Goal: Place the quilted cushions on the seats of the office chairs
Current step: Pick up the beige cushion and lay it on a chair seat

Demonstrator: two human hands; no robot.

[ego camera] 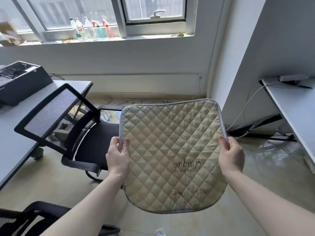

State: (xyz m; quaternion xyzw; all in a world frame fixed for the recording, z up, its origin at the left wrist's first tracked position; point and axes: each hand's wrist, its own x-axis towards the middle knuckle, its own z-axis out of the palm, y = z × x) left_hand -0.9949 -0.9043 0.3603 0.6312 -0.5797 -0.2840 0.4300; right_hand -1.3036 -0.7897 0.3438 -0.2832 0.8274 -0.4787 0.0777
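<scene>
A beige quilted cushion (172, 150) with striped piping and upside-down embroidered words hangs in the air in front of me. My left hand (117, 156) grips its left edge and my right hand (231, 155) grips its right edge. Left of the cushion and behind it stands a black office chair (64, 120) with a mesh back; its black seat (98, 145) is bare and partly hidden by the cushion. A second black chair (34, 217) shows at the bottom left, only in part.
A grey desk (13, 133) with a black box (22, 82) stands at the left, another desk (293, 106) with cables at the right. Bottles (88, 29) line the window sill. A white pillar rises at the right. Tiled floor lies below.
</scene>
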